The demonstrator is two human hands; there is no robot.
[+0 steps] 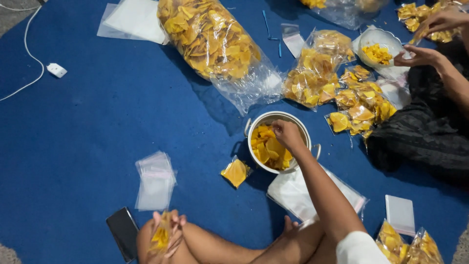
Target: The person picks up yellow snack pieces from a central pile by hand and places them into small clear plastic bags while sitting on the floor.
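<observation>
My right hand [287, 134] reaches into a white metal pot [254, 128] of yellow chips [267, 150], its fingers pinched on the chips at the pot's far side. My left hand [165, 233] rests near my knee and holds a small clear bag [160, 235] partly filled with yellow chips. One small filled bag [235, 172] lies on the blue mat just left of the pot.
A stack of empty clear bags [155, 181] and a dark phone [124, 232] lie at front left. A large sack of chips [215, 41] lies at the back. Another person's hands [424, 55] work over a white bowl [378, 40] beside several filled bags [360, 105].
</observation>
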